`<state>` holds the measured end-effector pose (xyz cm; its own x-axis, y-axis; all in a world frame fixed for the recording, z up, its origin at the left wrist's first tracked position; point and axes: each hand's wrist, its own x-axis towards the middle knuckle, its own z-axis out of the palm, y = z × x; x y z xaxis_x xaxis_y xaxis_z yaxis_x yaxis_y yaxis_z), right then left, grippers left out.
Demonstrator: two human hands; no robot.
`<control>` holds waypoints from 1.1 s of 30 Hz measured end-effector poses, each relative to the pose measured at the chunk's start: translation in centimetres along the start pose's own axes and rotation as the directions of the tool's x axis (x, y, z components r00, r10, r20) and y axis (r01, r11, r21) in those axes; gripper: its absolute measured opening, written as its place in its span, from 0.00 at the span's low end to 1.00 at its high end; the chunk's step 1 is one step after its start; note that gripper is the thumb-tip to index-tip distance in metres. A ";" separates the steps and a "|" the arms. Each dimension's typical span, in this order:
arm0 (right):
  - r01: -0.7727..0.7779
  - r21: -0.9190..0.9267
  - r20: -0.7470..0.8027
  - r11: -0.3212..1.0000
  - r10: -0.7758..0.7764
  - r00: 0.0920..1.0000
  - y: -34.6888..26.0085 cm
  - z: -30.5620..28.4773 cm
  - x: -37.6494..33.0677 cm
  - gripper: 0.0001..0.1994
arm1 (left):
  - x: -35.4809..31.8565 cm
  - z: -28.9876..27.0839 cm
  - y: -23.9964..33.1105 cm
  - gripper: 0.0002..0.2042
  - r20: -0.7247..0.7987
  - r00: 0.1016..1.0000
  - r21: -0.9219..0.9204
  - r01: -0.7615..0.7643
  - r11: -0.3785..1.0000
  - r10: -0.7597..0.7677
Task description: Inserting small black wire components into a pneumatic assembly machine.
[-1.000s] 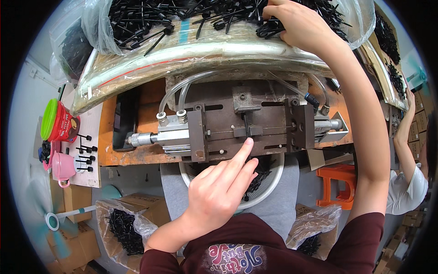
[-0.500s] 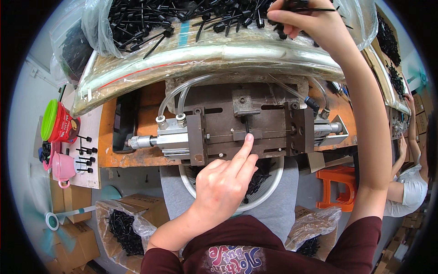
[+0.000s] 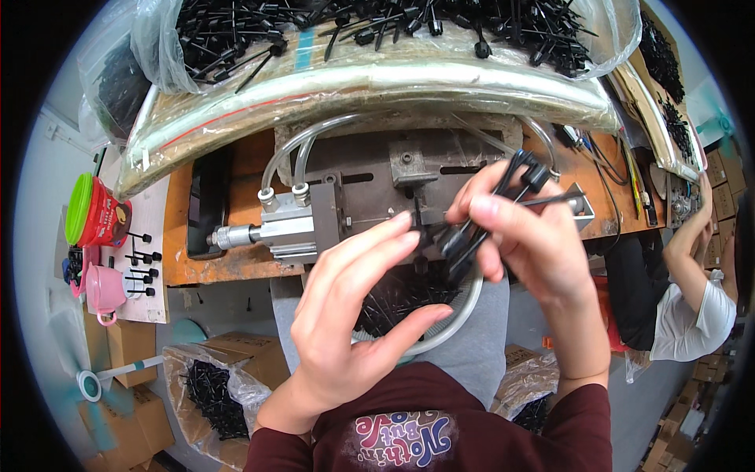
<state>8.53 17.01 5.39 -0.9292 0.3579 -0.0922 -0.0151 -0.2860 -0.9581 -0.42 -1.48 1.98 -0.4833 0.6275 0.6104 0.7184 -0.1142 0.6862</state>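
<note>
A bundle of black plastic rods with knobbed ends (image 3: 537,178) is gripped in my right hand (image 3: 543,244), its fingers closed round them above the right part of a metal clamping fixture (image 3: 326,220). My left hand (image 3: 346,315) is open just left of the bundle, fingers stretched and thumb apart, holding nothing. Its fingertips are close to a black part at the middle of the fixture; whether they touch it I cannot tell. Below the fixture, a white basket (image 3: 469,311) with more black rods rests at my lap, partly hidden by my left hand.
A plastic-lined tray (image 3: 370,82) heaped with black rods spans the back. Air hoses (image 3: 303,141) run to the fixture. At left stand a red tub (image 3: 108,216) and a pink cup (image 3: 104,287). Cartons flank me on the floor. Another person (image 3: 692,307) works at far right.
My right hand has come down from the tray to the fixture with the black rods. The left hand has lifted its pointing finger off the fixture's middle and spread open.
</note>
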 end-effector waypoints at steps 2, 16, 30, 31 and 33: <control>-0.060 0.101 0.068 0.993 0.054 0.996 0.9 0.0 -0.8 0.09 | -0.2 0.0 0.3 0.25 0.076 0.994 -0.086 0.080 0.993 -0.074; 0.114 0.253 -0.118 0.961 -0.086 0.989 2.2 -1.6 -2.0 0.08 | -1.5 -0.6 1.4 0.16 0.218 0.975 -0.140 0.076 0.987 -0.044; 0.248 0.018 -0.265 0.969 -0.234 0.935 3.0 -2.4 -4.4 0.09 | -1.3 2.8 -1.6 0.14 0.259 0.966 0.486 -0.130 0.864 -0.001; 0.244 0.007 -0.255 0.970 -0.235 0.938 3.1 -2.4 -4.5 0.09 | -1.2 2.8 -1.5 0.14 0.266 0.964 0.491 -0.128 0.862 -0.008; 0.239 -0.014 -0.237 0.971 -0.235 0.943 3.3 -2.4 -4.6 0.09 | -1.0 2.8 -1.4 0.14 0.281 0.960 0.501 -0.125 0.856 -0.024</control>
<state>13.68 16.52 2.01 -0.7851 0.6149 0.0742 -0.2311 -0.1797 -0.9562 0.48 0.20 -0.71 -0.3406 0.8210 0.4583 0.9264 0.2096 0.3129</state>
